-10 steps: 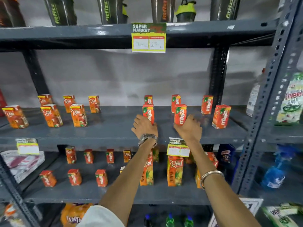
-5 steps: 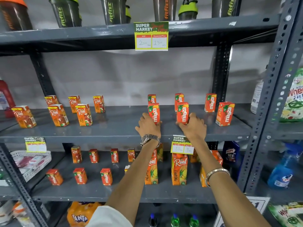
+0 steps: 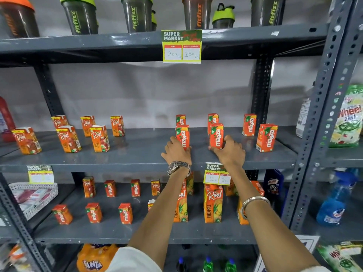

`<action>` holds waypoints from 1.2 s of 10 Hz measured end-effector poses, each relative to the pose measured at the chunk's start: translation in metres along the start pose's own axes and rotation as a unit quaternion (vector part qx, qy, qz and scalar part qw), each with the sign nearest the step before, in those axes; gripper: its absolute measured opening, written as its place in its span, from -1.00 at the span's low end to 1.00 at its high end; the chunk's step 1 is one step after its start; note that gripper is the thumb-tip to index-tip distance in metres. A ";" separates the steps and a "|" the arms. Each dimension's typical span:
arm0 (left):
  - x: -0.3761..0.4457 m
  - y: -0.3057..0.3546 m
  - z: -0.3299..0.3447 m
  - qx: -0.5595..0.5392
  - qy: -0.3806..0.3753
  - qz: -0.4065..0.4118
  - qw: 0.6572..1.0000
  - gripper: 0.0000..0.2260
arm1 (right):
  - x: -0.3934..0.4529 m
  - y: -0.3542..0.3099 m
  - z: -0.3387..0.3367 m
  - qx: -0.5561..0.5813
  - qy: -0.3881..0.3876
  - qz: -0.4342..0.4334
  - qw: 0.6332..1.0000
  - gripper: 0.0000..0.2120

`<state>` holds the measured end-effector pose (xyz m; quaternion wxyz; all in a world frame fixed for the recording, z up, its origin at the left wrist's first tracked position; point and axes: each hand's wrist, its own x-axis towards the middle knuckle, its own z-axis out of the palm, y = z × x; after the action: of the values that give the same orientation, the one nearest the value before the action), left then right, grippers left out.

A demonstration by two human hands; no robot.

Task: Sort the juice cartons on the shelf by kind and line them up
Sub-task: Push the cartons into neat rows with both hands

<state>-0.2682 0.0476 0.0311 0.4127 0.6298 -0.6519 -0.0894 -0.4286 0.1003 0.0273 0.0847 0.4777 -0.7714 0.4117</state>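
left hand (image 3: 177, 152): mine, fingers curled round the base of a front-row Maaza carton (image 3: 182, 136), carton upright on the middle shelf (image 3: 137, 154)
right hand (image 3: 228, 152): cupped round the base of the next front-row Maaza carton (image 3: 216, 135), also upright
Maaza group: right half of the middle shelf, red-orange cartons, "maaza" printed vertically; three in the back row, three in front, the far-right front one (image 3: 266, 137) turned slightly
Real group (image 3: 99, 138): left half of the same shelf, "Réal" script, apple picture; three back, three front, well apart from the Maaza
top tag (image 3: 181, 46): "SUPER MARKET", "MRP" 200, "Discounted Price" 150, clipped to the upper shelf edge
lower tag (image 3: 216, 173): "SUPER MARKET", handwritten 10 and 9, on the middle shelf edge just beside my right wrist
top shelf: dark shaker bottles (image 3: 80, 16) marked "fitfizz", green and orange lids
shelf below: small Maaza and Real cartons in loose rows, tall Real "PINEAPPLE" packs (image 3: 213, 203)
bottom: orange "FANTA" pack (image 3: 92, 260)
right bay: "Wheel 2in1" bag (image 3: 349, 118), "HARPIC 10X" bottle (image 3: 273, 183), blue spray bottle (image 3: 334, 201)
wrists: metal watch (image 3: 178, 166) left, metal bangle (image 3: 253, 203) right
room: dark grey slotted steel racking against a pale grey wall
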 end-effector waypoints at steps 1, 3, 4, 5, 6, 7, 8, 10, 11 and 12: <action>0.000 0.000 -0.001 0.004 -0.004 0.001 1.000 -0.44 | 0.001 0.000 0.003 -0.006 0.004 0.001 1.000 -0.36; 0.000 0.000 0.000 0.003 -0.004 0.001 1.000 -0.44 | 0.001 0.000 0.005 -0.014 0.006 0.003 1.000 -0.35; 0.000 0.000 0.000 0.005 0.001 0.002 1.000 -0.43 | 0.001 0.000 0.004 -0.016 0.005 0.005 1.000 -0.35; 0.000 0.000 0.000 0.006 0.000 0.002 1.000 -0.43 | 0.000 0.000 0.004 -0.016 0.007 0.004 1.000 -0.35; 0.000 0.000 0.001 0.008 -0.002 0.002 1.000 -0.43 | -0.001 -0.001 0.003 -0.012 0.007 0.006 1.000 -0.35; -0.001 0.000 0.001 0.004 0.003 0.002 1.000 -0.43 | -0.001 -0.002 0.001 -0.009 0.003 0.003 1.000 -0.34; 0.000 -0.001 0.001 0.004 0.007 0.001 1.000 -0.44 | -0.001 -0.002 0.001 -0.012 0.005 0.000 1.000 -0.33; 0.000 -0.001 0.003 0.001 0.011 0.003 1.000 -0.45 | -0.002 -0.002 0.001 -0.014 0.006 -0.004 1.000 -0.35; 0.000 0.000 0.000 0.007 0.012 0.002 1.000 -0.45 | -0.002 -0.003 -0.001 -0.010 0.003 -0.002 1.000 -0.36; -0.001 -0.001 0.002 0.011 0.012 0.002 1.000 -0.45 | -0.003 -0.002 0.001 -0.012 0.000 -0.002 1.000 -0.35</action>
<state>-0.2687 0.0474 0.0293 0.4135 0.6344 -0.6490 -0.0737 -0.4252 0.1017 0.0260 0.0917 0.4783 -0.7751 0.4026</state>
